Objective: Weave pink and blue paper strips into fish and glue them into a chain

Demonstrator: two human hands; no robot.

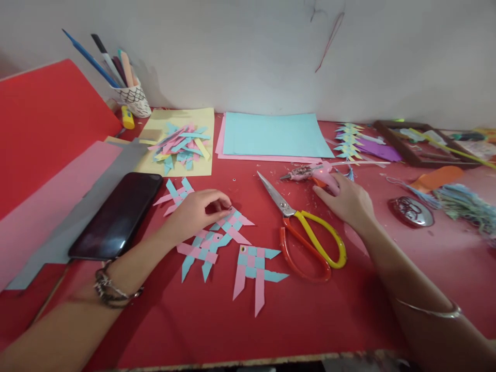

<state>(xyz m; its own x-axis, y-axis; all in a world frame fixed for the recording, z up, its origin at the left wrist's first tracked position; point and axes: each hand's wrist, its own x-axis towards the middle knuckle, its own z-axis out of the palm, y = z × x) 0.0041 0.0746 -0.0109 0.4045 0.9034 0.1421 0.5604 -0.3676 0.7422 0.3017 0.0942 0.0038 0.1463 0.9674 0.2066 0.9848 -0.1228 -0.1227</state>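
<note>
My left hand (201,209) is pinched, thumb and forefinger together, at the top corner of a woven pink-and-blue paper fish (232,226). A tiny dark speck shows at the fingertips, too small to name. Two more woven fish, one (201,251) just below the hand and one (252,264) nearer to me, carry small round eyes. Another woven piece (179,195) lies partly behind the hand. My right hand (351,201) is closed around the handle of a pink glue gun (329,178), its nozzle pointing left. Open scissors (289,209) with red and yellow handles lie between my hands.
A black phone (118,217) lies left, near a red folder (54,108) and a pen cup (135,101). Paper strips (182,147) are heaped on yellow paper (203,119). Blue sheets (275,134) lie at the back. Right are a wooden tray (445,161) and tassels (467,206).
</note>
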